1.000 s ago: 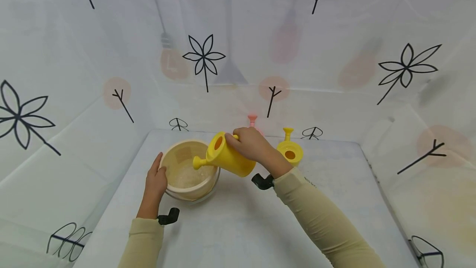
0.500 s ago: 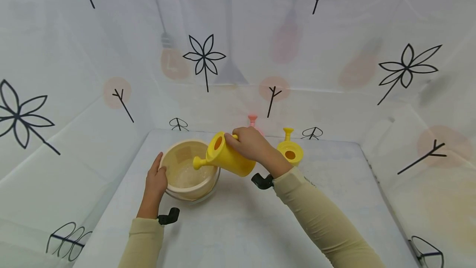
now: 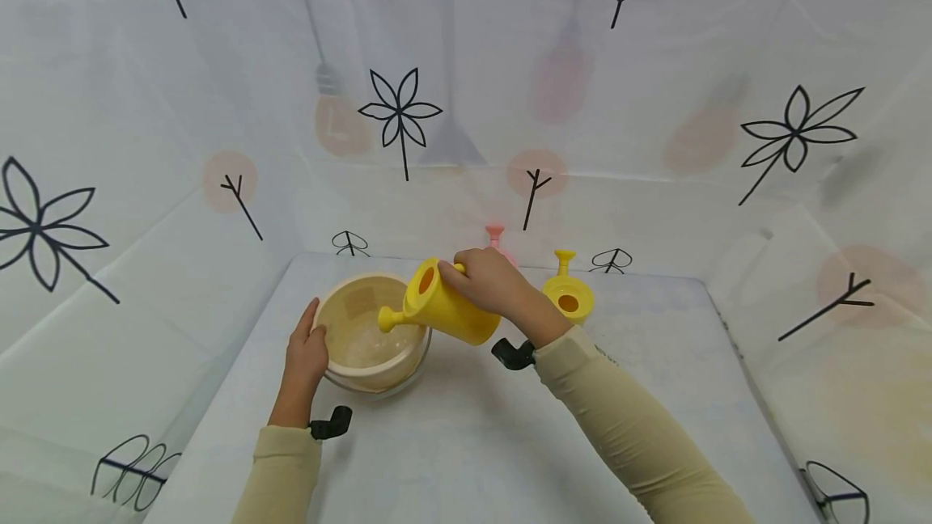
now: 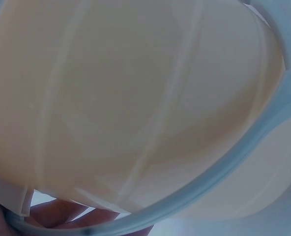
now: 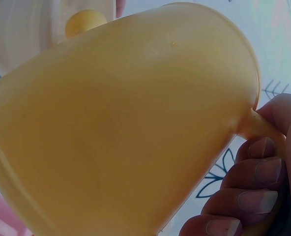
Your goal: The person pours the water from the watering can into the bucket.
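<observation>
A cream bucket [image 3: 367, 372] stands on the white table, with what looks like clear liquid inside. My left hand [image 3: 306, 352] grips its left rim, thumb near the top edge. In the left wrist view the bucket's wall [image 4: 135, 98] fills most of the picture, a grey-blue handle [image 4: 204, 179] curves across it, and several fingertips [image 4: 99, 216] show behind. My right hand [image 3: 495, 281] holds a yellow watering can [image 3: 455, 310] by its handle, tilted left so that its spout head is over the bucket's opening. In the right wrist view, fingers [image 5: 256, 172] curl around that handle.
Behind my right forearm stands a second yellow watering can [image 3: 569, 297]. A pink watering can [image 3: 495, 234] is at the table's back edge, mostly hidden by my right hand. Printed white cloth [image 3: 451, 103] walls enclose the table [image 3: 451, 443] at the back and sides.
Both hands, the bucket and the tilted watering can keep their places. Only the ripples inside the bucket look slightly different.
</observation>
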Demonstrator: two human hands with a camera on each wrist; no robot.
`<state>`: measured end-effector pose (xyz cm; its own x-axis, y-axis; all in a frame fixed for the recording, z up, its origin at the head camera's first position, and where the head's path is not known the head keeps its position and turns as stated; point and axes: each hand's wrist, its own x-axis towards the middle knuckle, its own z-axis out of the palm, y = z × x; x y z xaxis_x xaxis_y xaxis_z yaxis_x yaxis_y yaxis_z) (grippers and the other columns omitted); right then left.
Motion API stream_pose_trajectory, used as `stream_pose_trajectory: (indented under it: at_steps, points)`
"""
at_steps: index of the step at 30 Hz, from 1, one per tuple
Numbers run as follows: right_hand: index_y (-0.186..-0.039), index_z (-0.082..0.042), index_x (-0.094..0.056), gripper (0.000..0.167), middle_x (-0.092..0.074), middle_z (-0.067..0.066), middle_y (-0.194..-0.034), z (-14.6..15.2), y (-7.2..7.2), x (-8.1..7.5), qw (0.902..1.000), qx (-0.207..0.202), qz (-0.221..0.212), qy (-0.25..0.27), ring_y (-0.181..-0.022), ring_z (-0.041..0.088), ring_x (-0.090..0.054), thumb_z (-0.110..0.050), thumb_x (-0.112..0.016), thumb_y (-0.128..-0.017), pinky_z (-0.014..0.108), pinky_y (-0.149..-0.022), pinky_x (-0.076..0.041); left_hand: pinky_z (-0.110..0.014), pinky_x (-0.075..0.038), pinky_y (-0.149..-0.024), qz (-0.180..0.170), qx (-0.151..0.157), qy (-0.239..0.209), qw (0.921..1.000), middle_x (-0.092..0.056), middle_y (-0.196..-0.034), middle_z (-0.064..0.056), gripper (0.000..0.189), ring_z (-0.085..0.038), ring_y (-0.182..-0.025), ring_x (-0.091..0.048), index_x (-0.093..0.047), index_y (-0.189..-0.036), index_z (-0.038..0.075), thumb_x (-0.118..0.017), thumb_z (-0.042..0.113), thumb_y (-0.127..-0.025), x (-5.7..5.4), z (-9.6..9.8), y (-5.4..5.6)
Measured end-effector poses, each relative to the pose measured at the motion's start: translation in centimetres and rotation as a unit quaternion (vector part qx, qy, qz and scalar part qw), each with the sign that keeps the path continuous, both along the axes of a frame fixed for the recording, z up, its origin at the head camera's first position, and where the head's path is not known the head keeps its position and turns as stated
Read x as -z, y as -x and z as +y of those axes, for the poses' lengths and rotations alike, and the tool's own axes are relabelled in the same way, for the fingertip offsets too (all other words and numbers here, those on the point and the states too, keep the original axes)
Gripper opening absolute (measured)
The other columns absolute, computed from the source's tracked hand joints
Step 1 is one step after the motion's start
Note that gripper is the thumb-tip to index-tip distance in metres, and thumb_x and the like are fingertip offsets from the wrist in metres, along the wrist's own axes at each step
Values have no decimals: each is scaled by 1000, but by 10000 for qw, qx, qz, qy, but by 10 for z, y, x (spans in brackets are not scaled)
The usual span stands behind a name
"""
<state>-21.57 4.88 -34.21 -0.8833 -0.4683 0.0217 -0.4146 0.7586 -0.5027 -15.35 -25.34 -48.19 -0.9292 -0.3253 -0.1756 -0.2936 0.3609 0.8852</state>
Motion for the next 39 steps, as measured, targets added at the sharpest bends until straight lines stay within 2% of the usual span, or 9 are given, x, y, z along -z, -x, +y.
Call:
stream_pose_trajectory:
  at_steps: [9, 17, 39]
  points:
    - [-76, -12, -59, 42, -50, 1, -64, -1, 0, -1, 10000, -24, 60, -76, -61, 17, -51, -42, -41, -100, 25, -56, -41, -52, -17, -121, -18, -23, -21, 10000, -14, -163, -2, 54, -30, -150, -15, -14, -155, 37, -24, 23, -104, 1, 0, 0]
    - [-76, -11, -59, 41, -49, 1, -63, -2, -1, -4, 9999, -75, 53, -95, -61, 17, -50, -40, -43, -99, 24, -55, -40, -50, -16, -121, 101, -62, 77, 9999, -17, -163, -4, 56, -30, -150, -16, -16, -156, 31, -25, 19, -103, 2, 0, 3]
    - [-75, -11, -58, 41, -48, 1, -64, -4, -1, -4, 9996, -159, 202, -136, -62, 17, -50, -40, -43, -99, 24, -56, -39, -51, -16, -121, 50, -31, 82, 9999, -15, -163, -3, 55, -29, -150, -14, -15, -156, 31, -25, 19, -103, 0, 0, 2]
